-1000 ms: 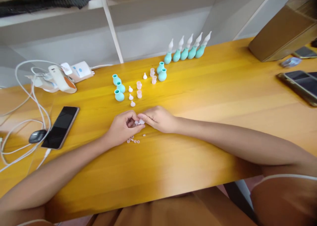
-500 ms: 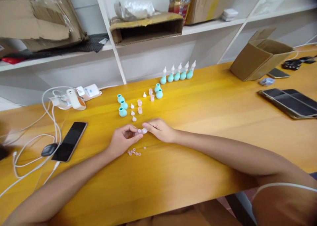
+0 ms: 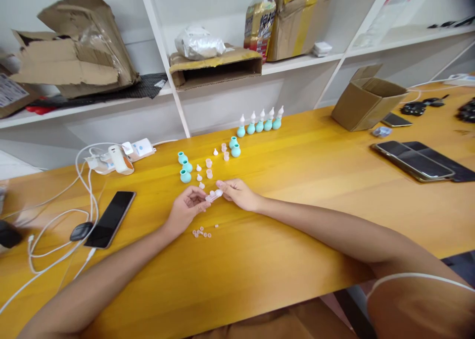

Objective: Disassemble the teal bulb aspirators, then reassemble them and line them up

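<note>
My left hand (image 3: 186, 206) pinches a small translucent plastic cup (image 3: 210, 197) between thumb and fingers. Against it, my right hand (image 3: 239, 193) grips a whitish nozzle tip (image 3: 219, 193); whether the two pieces are joined I cannot tell. Just beyond the hands are white nozzle tips (image 3: 199, 177), pale pink cups (image 3: 210, 173) and open teal bulbs (image 3: 185, 175). Closer to me, below the hands, lie several tiny pinkish rings (image 3: 205, 235). Farther back stands a row of several teal bulbs with nozzles fitted (image 3: 259, 126).
At left lie a phone (image 3: 110, 220), a black earbud case (image 3: 81, 231) and white cables (image 3: 92, 200). An open cardboard box (image 3: 365, 104) and tablet-like devices (image 3: 413, 160) are on the right. White shelves (image 3: 302, 65) with cartons and a bottle (image 3: 259, 24) run behind the table.
The camera has tilted up slightly, so more of the shelves shows. Both hands stay together on the small pieces, which are now seen a little more fully between the fingers.
</note>
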The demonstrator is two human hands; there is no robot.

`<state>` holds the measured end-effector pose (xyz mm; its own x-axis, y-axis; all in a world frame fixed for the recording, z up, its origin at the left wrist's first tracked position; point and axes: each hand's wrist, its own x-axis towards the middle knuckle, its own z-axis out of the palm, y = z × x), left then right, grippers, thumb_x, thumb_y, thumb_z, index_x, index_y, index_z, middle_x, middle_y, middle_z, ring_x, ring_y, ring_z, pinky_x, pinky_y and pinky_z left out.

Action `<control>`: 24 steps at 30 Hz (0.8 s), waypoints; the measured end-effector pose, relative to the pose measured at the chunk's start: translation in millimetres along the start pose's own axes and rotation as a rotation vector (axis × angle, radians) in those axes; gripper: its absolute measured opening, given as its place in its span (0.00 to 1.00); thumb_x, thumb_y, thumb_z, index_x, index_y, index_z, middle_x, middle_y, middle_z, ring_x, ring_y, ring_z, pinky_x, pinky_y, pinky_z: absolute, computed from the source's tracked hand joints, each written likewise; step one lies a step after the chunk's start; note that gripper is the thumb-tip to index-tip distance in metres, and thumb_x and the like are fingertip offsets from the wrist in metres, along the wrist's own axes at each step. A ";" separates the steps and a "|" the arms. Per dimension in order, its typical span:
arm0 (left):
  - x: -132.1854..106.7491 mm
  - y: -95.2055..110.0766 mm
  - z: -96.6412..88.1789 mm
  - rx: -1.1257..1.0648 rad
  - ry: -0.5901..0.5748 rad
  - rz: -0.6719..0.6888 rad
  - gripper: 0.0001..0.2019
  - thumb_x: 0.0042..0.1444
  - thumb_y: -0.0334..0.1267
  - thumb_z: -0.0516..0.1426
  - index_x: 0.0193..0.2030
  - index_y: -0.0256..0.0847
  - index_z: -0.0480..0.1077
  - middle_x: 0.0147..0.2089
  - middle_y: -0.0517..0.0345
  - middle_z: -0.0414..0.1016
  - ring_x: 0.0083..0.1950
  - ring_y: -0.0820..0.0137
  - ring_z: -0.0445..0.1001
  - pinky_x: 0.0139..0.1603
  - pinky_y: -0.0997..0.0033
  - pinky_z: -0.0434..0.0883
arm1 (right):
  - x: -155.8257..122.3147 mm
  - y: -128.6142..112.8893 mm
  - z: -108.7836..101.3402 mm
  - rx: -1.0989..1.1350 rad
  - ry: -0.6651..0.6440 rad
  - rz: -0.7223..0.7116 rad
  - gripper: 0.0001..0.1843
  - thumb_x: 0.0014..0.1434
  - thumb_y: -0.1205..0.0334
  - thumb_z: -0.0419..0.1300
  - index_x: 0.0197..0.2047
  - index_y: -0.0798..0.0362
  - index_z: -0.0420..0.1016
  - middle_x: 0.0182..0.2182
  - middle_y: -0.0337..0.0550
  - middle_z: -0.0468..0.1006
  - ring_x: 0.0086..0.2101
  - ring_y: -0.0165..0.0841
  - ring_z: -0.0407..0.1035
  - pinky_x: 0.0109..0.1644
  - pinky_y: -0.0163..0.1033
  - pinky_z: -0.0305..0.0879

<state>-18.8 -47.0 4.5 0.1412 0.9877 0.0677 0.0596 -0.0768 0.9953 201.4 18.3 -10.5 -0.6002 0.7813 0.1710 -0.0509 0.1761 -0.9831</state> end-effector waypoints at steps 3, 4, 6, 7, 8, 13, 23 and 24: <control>-1.7 5.6 -2.5 0.049 0.100 0.054 0.20 0.61 0.55 0.70 0.41 0.42 0.71 0.37 0.58 0.78 0.35 0.71 0.74 0.36 0.71 0.74 | 2.4 2.8 -2.2 0.029 0.072 -0.002 0.42 0.67 0.18 0.54 0.23 0.47 0.54 0.18 0.28 0.51 0.21 0.24 0.43 0.25 0.37 0.42; -1.7 6.7 -4.4 0.054 0.148 0.086 0.18 0.65 0.55 0.66 0.40 0.42 0.70 0.36 0.58 0.77 0.34 0.71 0.73 0.36 0.71 0.73 | 3.7 3.2 -3.7 0.047 0.119 -0.008 0.42 0.67 0.18 0.55 0.23 0.47 0.53 0.18 0.29 0.51 0.21 0.24 0.43 0.25 0.37 0.41; -0.7 7.4 -8.9 0.062 0.247 0.145 0.13 0.68 0.50 0.62 0.41 0.43 0.69 0.35 0.60 0.76 0.33 0.71 0.70 0.35 0.71 0.71 | 7.1 3.2 -8.0 0.087 0.221 -0.021 0.43 0.64 0.18 0.58 0.22 0.47 0.53 0.18 0.29 0.50 0.21 0.24 0.43 0.25 0.37 0.41; 0.2 6.9 -11.1 0.079 0.280 0.163 0.10 0.67 0.47 0.61 0.41 0.43 0.69 0.35 0.60 0.75 0.33 0.71 0.70 0.35 0.71 0.69 | 9.0 3.0 -10.4 0.105 0.262 -0.026 0.43 0.63 0.18 0.60 0.21 0.47 0.52 0.17 0.29 0.49 0.20 0.24 0.42 0.25 0.38 0.40; 1.1 6.1 -12.9 0.111 0.292 0.169 0.08 0.66 0.44 0.61 0.41 0.44 0.69 0.35 0.60 0.75 0.34 0.71 0.70 0.35 0.71 0.68 | 10.9 2.6 -12.9 0.120 0.290 -0.028 0.43 0.61 0.18 0.61 0.21 0.47 0.52 0.17 0.29 0.49 0.20 0.24 0.42 0.25 0.38 0.40; 1.4 0.2 -15.6 0.343 0.182 0.147 0.02 0.61 0.35 0.59 0.41 0.43 0.71 0.38 0.59 0.74 0.41 0.67 0.73 0.45 0.66 0.70 | 16.6 2.3 -20.4 0.153 0.324 -0.024 0.45 0.58 0.17 0.64 0.21 0.46 0.50 0.17 0.29 0.48 0.20 0.23 0.41 0.25 0.38 0.38; 24.8 -13.6 -41.1 0.561 0.519 0.331 0.19 0.59 0.36 0.65 0.56 0.44 0.67 0.55 0.49 0.70 0.53 0.60 0.72 0.55 0.57 0.72 | 14.7 4.6 -19.4 0.161 0.305 -0.026 0.44 0.59 0.18 0.64 0.20 0.47 0.50 0.17 0.29 0.48 0.20 0.23 0.41 0.25 0.37 0.38; 28.7 -17.0 -44.5 0.611 0.522 0.285 0.21 0.58 0.39 0.66 0.56 0.43 0.68 0.57 0.48 0.70 0.54 0.58 0.72 0.56 0.56 0.73 | 14.5 4.7 -19.4 0.160 0.303 -0.025 0.44 0.59 0.18 0.64 0.20 0.47 0.50 0.17 0.29 0.48 0.20 0.23 0.41 0.25 0.37 0.38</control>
<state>-59.8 -11.3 -7.3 -0.2326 0.8443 0.4827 0.6351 -0.2440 0.7329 207.9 42.0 -11.3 -0.3343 0.9243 0.1839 -0.2016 0.1205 -0.9720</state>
